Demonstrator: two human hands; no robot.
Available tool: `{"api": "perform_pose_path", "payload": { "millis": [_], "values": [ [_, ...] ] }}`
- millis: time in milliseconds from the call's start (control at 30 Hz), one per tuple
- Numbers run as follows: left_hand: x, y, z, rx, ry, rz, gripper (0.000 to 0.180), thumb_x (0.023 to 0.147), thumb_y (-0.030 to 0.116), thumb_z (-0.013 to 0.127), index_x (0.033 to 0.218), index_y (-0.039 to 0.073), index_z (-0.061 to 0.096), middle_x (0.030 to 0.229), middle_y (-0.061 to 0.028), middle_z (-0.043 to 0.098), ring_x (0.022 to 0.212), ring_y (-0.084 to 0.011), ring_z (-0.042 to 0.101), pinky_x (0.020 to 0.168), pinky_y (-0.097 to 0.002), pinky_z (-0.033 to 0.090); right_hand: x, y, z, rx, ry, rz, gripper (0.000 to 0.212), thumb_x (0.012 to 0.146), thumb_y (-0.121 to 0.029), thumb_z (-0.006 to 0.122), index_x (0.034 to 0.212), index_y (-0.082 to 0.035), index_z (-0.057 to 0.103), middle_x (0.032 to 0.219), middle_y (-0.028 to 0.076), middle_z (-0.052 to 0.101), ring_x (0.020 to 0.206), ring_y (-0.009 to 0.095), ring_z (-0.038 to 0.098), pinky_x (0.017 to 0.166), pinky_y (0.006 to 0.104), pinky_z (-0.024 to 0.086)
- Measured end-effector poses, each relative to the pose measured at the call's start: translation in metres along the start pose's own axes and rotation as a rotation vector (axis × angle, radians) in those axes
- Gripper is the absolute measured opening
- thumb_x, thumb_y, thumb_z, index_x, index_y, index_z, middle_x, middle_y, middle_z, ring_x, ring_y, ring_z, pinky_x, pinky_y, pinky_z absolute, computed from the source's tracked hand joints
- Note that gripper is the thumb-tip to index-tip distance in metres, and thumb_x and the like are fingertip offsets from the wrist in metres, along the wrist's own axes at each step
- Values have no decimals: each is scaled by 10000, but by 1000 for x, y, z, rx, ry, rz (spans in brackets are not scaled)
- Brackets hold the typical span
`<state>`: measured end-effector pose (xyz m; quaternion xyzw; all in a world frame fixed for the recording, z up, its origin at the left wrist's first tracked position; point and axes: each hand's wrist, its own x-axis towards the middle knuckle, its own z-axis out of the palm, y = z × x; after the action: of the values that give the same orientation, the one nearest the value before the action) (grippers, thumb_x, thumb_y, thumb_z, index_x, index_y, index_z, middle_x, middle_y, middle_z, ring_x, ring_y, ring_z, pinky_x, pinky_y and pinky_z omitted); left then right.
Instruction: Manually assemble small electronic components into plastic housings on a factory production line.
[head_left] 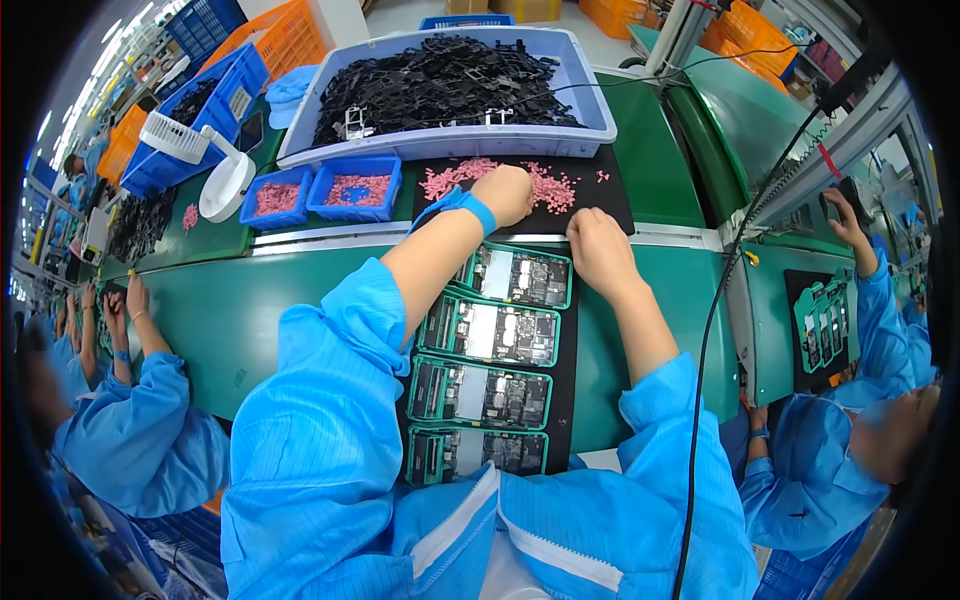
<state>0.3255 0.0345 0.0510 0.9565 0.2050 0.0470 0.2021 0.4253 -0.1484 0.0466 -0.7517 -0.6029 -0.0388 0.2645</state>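
Observation:
My left hand (503, 196), with a blue strap at the wrist, is closed at the pile of small pink pieces (553, 188). Whatever its fingers pinch is hidden behind the knuckles. To the right, my right hand (602, 250) has its fingers curled together beside the near edge of the black mat (612, 205). Any thing in that hand is too small or hidden to make out. Below both hands, several opened phones with bare circuit boards (492, 333) lie in green holders (545, 400), lined up toward me.
A large pale bin (590, 105) of black parts (440, 85) stands behind the mat. Two blue trays (393, 190) hold more pink pieces. A white fan (228, 185) stands at left. A black cable (706, 350) hangs at right. Co-workers in blue sit on both sides.

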Motion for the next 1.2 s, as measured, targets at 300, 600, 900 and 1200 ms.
{"api": "perform_pose_path", "payload": {
  "millis": [300, 600, 900, 1200],
  "values": [
    [7, 3, 1, -41, -40, 38, 102, 689, 126, 715, 737, 37, 701, 764, -157, 674, 760, -321, 655, 727, -384, 512, -55, 1, -12, 78, -79, 120, 45, 823, -54, 577, 835, -14, 563, 856, 168, 596, 862, 353, 577, 771, 431, 468],
    [13, 20, -2, 116, -120, 40, 118, 703, 124, 697, 783, 38, 704, 780, -169, 672, 777, -328, 652, 732, -391, 511, -58, 4, -20, 102, -67, 66, 37, 802, -35, 567, 829, -11, 572, 842, 167, 595, 850, 348, 580, 764, 429, 470],
    [-17, 59, -13, 156, -114, 170, 112, 767, 115, 624, 826, 33, 673, 873, -155, 666, 850, -324, 635, 779, -400, 498, -64, 16, -24, 124, -20, 54, 43, 805, -53, 575, 814, -11, 577, 824, 170, 594, 829, 354, 582, 756, 437, 474],
    [-65, 87, -2, 153, 15, 375, 71, 762, 112, 624, 752, 46, 648, 812, -105, 614, 854, -289, 604, 773, -383, 495, -71, 14, -27, 181, 5, 111, 53, 781, -62, 588, 751, -21, 603, 807, 168, 608, 818, 354, 598, 751, 439, 485]
  ]
}}
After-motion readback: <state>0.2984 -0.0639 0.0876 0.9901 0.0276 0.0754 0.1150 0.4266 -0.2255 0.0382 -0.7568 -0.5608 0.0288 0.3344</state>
